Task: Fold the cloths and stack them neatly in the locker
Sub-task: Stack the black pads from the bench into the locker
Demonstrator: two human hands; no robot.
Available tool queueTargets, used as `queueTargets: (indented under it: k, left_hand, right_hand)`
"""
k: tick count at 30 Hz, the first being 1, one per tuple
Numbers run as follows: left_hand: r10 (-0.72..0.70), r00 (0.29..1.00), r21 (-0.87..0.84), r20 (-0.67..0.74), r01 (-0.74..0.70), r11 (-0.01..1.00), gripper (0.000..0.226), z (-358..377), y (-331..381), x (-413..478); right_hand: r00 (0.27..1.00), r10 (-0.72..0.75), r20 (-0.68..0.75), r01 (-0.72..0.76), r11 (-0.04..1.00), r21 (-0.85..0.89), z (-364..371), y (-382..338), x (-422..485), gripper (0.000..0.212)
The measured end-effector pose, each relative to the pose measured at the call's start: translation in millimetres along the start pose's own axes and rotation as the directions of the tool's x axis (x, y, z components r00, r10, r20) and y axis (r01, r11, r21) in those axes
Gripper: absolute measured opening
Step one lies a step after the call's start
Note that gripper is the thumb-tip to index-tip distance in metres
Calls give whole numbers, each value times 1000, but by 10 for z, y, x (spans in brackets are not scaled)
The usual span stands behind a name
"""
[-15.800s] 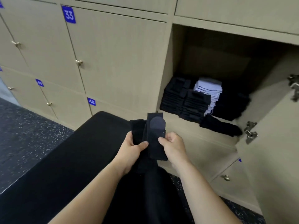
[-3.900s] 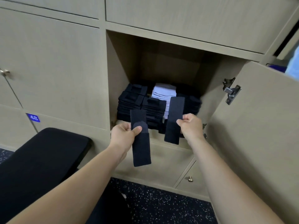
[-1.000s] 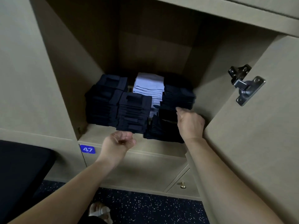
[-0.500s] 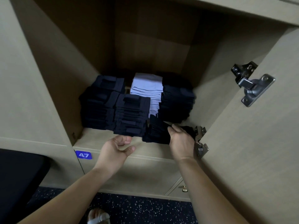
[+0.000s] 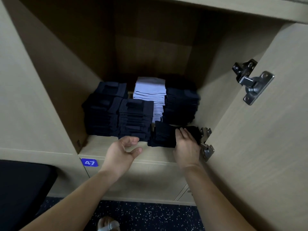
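Pale wood-grain cabinet fronts (image 5: 21,105) fill the view under soft light, while the open locker (image 5: 66,72) is dim toward its back panel (image 5: 150,52). Its door (image 5: 266,155) stands open at the right, carrying an upper hinge (image 5: 251,80) and a lower hinge (image 5: 206,144). A blue plate (image 5: 89,162) below reads 47. The floor (image 5: 150,217) is dark with pale speckles; a black padded bench (image 5: 21,194) sits left.

The right hand (image 5: 186,145) lies flat on a low stack of folded black cloths (image 5: 164,135) in the front right corner of the beige wooden locker (image 5: 101,148) — the left hand (image 5: 120,153) hovers, loosely curled, over its front edge.
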State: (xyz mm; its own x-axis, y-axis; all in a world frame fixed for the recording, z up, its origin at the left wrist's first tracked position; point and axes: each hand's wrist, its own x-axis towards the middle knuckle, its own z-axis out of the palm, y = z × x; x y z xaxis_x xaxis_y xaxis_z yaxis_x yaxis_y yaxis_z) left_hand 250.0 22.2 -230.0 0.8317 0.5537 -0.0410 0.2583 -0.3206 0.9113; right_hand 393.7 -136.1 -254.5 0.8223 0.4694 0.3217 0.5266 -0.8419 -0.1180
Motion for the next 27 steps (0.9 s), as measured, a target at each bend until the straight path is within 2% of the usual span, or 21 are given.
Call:
queueTargets:
  k: [3,6,9,14,19,22,27]
  left_hand:
    - [22,1000,10,5,-22,1000,32,71,48,19]
    - [47,999,42,25,-48,998,35,173,43,23]
    - [153,988,184,33,-156,970,41,299,8,-8]
    - [378,922,468,80,-370,802,62,432,-50,24]
    - [429,897,502,108,-422,755,69,474,-111,135]
    - [476,873,518,110,-459,722,69,471,-156,204]
    - [584,784,618,209,-569,543,73,478,-63,300]
  right_hand:
    - [998,-42,-37,44,998,50,-62,-20,33,70]
    - [997,-56,-54,63,990,129,-135,1,107,68]
    - [997,-66,44,60,989,136,-240,23,198,68]
    - [978,-110,180,95,992,87,-242,76,290,70]
    - [940,-135,315,130,991,38,-111,104,255,66]
    - [936,-120,332,124,992,9,-43,102,221,61]
    - [935,-105,340,106,994,16,-51,86,226,58]
